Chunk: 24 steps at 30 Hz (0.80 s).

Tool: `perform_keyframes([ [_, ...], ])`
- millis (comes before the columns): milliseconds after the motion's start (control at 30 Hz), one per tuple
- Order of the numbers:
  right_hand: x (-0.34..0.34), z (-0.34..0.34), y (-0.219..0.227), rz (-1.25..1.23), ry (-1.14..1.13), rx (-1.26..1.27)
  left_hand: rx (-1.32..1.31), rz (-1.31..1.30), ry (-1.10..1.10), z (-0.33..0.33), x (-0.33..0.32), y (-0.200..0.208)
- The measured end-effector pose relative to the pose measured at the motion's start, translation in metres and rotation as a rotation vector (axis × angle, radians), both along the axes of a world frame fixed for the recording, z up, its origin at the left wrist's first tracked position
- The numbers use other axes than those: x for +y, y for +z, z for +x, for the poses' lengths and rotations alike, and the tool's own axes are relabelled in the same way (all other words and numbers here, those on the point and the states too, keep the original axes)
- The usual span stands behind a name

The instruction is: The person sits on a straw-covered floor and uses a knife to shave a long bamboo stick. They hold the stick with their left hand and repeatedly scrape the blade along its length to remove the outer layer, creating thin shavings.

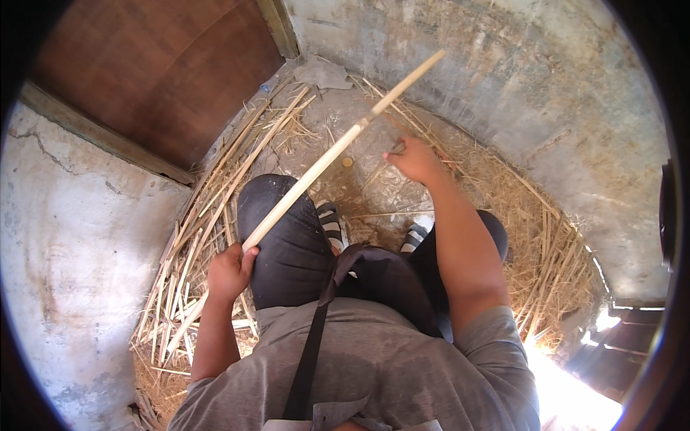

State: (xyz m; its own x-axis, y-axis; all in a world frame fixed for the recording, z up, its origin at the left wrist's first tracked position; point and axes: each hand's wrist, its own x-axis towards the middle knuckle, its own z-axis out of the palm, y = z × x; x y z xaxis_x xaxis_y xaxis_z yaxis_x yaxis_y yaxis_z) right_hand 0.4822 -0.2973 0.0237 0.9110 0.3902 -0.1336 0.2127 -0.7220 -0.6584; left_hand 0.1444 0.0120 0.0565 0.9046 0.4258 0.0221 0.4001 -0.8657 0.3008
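My left hand [228, 273] is closed around the lower end of a long pale bamboo strip [310, 173], beside my left knee. From there the strip slants up and to the right, past the knee, with a darker joint partway along and its far end in front of the wall. My right hand [418, 161] is closed in a pinch, to the right of the strip and apart from it. Something small and thin shows at its fingertips, too unclear to name. A small round yellowish piece [348, 162] lies on the floor between the strip and my right hand.
Split bamboo strips [208, 208] are heaped along the left wall. Straw-like shavings and more strips [535, 251] pile up along the right wall [489, 57]. A brown door panel [158, 72] stands at the upper left. Bright light enters at the lower right.
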Motion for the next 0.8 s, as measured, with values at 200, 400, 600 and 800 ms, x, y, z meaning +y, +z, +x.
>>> perform_keyframes([
  [200,0.002,-0.006,-0.014,0.029,0.121,-0.074,0.008,-0.008,-0.013,0.001,0.002,-0.001],
  [400,0.033,-0.035,0.004,-0.131,0.58,-0.011,-0.001,0.023,-0.011,0.0,0.001,0.002],
  [600,0.009,-0.009,0.0,-0.055,0.189,-0.046,-0.01,0.005,-0.003,0.001,0.001,-0.002],
  [800,-0.013,0.008,-0.001,0.029,-0.075,0.101,-0.018,0.012,-0.02,0.002,0.002,-0.001],
])
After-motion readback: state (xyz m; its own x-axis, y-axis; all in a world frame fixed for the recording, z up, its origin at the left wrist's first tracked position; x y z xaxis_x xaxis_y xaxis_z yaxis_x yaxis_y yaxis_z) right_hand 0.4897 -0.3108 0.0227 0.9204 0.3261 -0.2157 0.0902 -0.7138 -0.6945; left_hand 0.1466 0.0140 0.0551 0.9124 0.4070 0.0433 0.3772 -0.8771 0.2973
